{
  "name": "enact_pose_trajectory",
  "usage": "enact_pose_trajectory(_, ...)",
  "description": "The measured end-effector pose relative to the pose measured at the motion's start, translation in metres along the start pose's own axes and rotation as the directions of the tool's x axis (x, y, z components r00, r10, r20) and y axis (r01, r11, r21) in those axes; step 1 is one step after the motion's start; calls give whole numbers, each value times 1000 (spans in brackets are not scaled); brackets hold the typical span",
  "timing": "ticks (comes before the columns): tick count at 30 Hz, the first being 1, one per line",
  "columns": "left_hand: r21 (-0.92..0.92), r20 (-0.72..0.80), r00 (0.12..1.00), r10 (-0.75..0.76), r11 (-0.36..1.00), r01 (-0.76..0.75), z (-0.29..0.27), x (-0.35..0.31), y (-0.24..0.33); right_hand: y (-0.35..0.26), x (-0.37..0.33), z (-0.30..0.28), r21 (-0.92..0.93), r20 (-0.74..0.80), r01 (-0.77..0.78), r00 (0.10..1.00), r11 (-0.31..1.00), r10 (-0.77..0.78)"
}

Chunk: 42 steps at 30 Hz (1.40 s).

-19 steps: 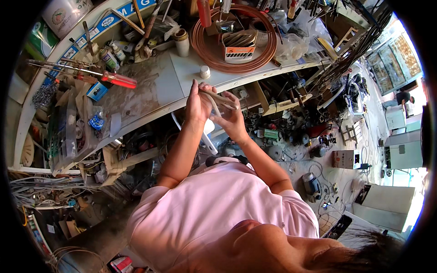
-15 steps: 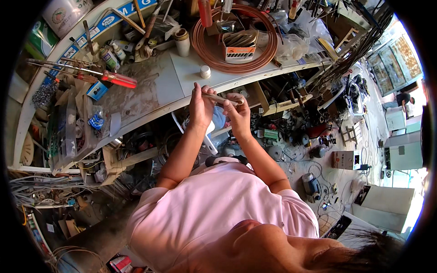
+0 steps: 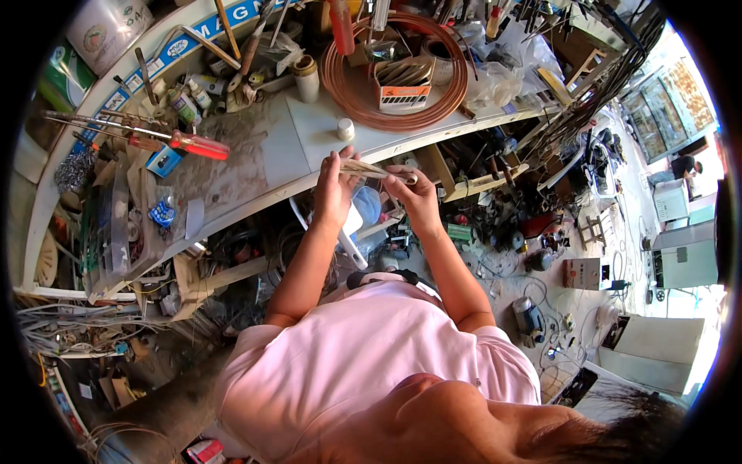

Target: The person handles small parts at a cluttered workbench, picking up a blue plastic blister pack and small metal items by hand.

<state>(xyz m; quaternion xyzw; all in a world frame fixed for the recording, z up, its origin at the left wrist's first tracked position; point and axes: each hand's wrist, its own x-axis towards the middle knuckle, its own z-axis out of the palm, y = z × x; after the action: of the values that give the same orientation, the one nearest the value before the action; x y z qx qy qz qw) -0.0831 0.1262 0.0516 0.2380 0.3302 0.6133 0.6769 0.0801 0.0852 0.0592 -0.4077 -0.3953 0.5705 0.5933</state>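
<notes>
A thin, flat tan strip (image 3: 369, 169) is held between my two hands near the front edge of the workbench; I cannot make out exactly what it is. My left hand (image 3: 332, 199) grips one end between thumb and fingers. At the other end my right hand (image 3: 420, 203) pinches it with thumb and fingertips. Just beyond my hands, a small white bottle (image 3: 345, 130) stands on the bench (image 3: 325, 127). Behind it lies a coil of copper tubing (image 3: 335, 91), with an orange-and-white box (image 3: 403, 98) of flat tan pieces inside the ring.
Red-handled screwdrivers (image 3: 199, 145) jut over the bench's left side. A cream cylindrical container (image 3: 307, 81) stands beside the coil. Below the bench front is an open wooden drawer (image 3: 483, 182). A cardboard box (image 3: 585, 274) sits on the floor at right; another person (image 3: 684, 168) is far off.
Both hands have shifted slightly and spread a little apart, with the right moving rightward. More of the strip's pale face now shows between them.
</notes>
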Motion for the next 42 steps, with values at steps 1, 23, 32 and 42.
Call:
enact_pose_trajectory(1, 212, -44, 999, 10, 977, 0, -1, -4, 2, -4, 1, -5, 27, -9, -8, 1000, 1000, 8)
enact_pose_trajectory(23, 399, -109, 987, 118, 915, -65, -40, -74, 3, -80, 115, -62, -394, 406, 488, 853, 779, -329)
enact_pose_trajectory(32, 377, -448, 881, 154, 926, 30, -65, -106, -22, -135, 247, -68, -693, 557, 640, 768, 331, -316)
enact_pose_trajectory(42, 376, -547, 801, 244, 926, -26, -55, -128, -40, -119, 284, -50, -729, 683, 683, 730, 31, -35)
